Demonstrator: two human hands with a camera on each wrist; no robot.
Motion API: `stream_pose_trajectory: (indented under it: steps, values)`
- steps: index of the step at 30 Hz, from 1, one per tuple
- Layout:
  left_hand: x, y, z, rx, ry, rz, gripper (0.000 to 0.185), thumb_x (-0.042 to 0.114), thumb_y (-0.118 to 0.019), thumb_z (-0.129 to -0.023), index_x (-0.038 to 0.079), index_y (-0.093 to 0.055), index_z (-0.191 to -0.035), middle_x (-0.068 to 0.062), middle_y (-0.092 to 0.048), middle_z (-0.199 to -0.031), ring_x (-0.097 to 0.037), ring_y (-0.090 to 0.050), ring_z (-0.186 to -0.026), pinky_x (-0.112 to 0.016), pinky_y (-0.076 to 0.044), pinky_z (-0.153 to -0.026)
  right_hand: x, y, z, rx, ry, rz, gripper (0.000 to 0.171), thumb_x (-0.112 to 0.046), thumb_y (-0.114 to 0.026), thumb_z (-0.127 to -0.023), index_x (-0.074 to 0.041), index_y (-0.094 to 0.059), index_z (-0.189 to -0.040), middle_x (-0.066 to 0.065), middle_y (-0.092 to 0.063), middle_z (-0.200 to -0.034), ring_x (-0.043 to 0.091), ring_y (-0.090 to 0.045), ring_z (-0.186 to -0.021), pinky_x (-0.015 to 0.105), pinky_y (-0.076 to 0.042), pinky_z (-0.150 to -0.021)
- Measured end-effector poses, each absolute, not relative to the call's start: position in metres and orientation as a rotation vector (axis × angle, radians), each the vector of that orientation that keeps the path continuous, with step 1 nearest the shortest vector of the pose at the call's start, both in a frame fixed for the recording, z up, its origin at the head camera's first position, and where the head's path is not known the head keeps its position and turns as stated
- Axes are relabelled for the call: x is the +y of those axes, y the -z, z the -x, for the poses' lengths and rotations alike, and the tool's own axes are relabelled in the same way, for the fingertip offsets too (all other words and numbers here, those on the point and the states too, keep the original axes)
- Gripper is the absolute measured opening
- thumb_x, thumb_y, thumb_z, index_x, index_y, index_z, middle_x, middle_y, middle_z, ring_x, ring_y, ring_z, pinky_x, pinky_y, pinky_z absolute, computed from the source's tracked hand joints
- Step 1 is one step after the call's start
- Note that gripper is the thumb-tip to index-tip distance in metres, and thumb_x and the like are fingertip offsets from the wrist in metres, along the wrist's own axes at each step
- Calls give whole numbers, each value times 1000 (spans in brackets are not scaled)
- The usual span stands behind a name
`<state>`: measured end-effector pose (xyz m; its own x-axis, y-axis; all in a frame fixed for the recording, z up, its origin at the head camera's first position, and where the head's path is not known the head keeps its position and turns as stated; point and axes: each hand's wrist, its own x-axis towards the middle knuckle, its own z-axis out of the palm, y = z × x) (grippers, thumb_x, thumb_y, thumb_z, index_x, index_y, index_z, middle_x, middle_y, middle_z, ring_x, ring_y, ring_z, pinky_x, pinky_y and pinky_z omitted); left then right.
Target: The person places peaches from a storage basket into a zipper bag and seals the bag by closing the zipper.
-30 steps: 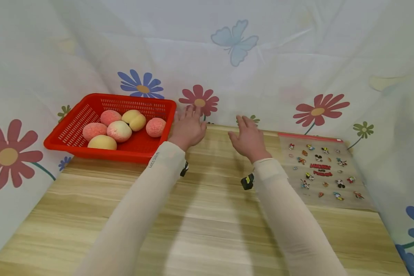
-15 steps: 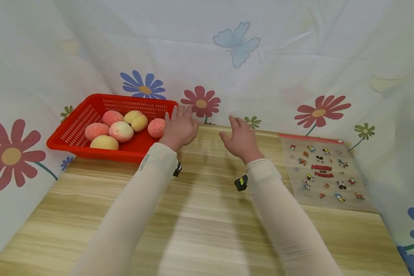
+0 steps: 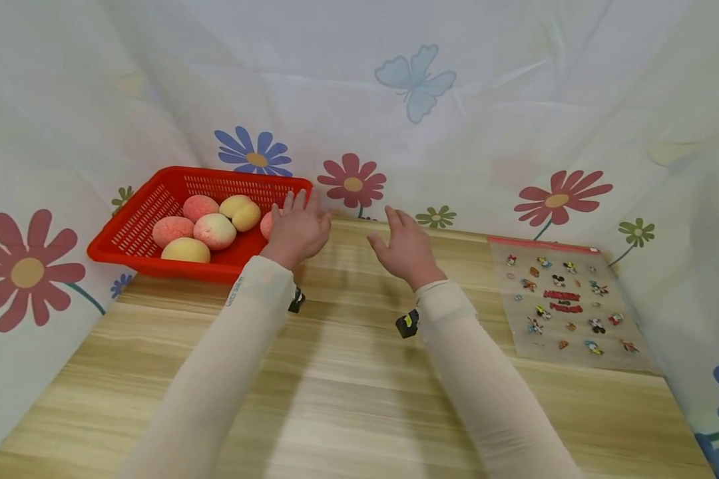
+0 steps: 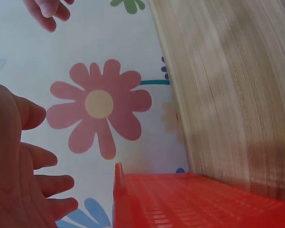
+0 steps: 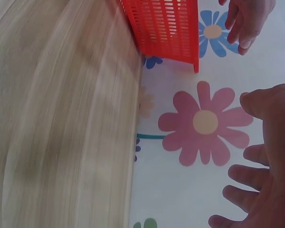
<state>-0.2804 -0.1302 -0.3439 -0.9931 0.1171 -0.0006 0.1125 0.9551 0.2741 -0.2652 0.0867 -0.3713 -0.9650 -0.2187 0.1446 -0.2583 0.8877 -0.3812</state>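
A red plastic basket (image 3: 150, 266) stands at the back left of the table, with several pink and yellow peach-like fruits (image 3: 214, 231) inside. In the head view my left hand (image 3: 298, 233) is over the basket's right end, its fingers extended and holding nothing. It partly hides a pink fruit (image 3: 266, 225). The left wrist view shows this hand (image 4: 19, 166) apart from the basket's rim (image 4: 118, 190). To the right, above the wood, is my right hand (image 3: 406, 249), fingers spread and nothing held. The right wrist view has its fingers (image 5: 247, 176) in front of the flowered backdrop.
A clear zip bag (image 3: 566, 306) with cartoon prints and a red zip lies flat at the table's right. A flowered cloth (image 3: 335, 100) surrounds the back and sides of the wooden table (image 3: 347, 372). Small black cameras (image 3: 407, 324) are worn at the wrists.
Both hands have moved left, the left one from beside the basket's right end to over it. The basket and bag have shifted slightly right and down in view, along with the backdrop.
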Motion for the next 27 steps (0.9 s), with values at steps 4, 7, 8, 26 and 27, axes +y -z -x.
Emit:
stream_pose_trajectory:
  steps: [4,7,8,26,27]
  values:
    - [-138,345,278,3102,-435,-156,70,40,-39,-100,11,-10,-156,-19,-12,-162,-42,-7,-149,-65,-4,-117,80,374,265,-2947,-619,-390,73,-51,-46,-97,-11,-23,-154,17,-33,-154,35,-36,-141,53,-36,-111]
    - [-143,345,277,3116,-432,-145,69,40,-37,-100,10,-11,-156,-20,-13,-161,-43,-8,-149,-67,-4,-116,74,376,265,-2934,-628,-399,73,-51,-46,-96,-10,-24,-153,17,-35,-153,35,-37,-140,54,-37,-110]
    - [-145,345,277,3123,-426,-143,68,40,-36,-100,10,-11,-156,-20,-14,-161,-43,-8,-148,-67,-5,-116,72,376,264,-2931,-631,-401,73,-51,-46,-96,-10,-25,-153,17,-35,-153,35,-38,-139,55,-37,-110]
    - [-185,351,272,3130,-375,-57,68,37,-35,-99,8,-12,-156,-23,-16,-159,-46,-10,-146,-72,-7,-112,40,376,260,-2946,-668,-425,74,-52,-48,-96,-11,-26,-153,14,-35,-153,31,-37,-140,54,-35,-111]
    - [-186,351,272,3124,-376,-52,68,38,-35,-99,8,-12,-156,-23,-16,-159,-47,-10,-146,-73,-6,-112,38,376,260,-2947,-666,-428,74,-52,-48,-96,-11,-26,-153,14,-35,-153,31,-37,-139,54,-35,-112]
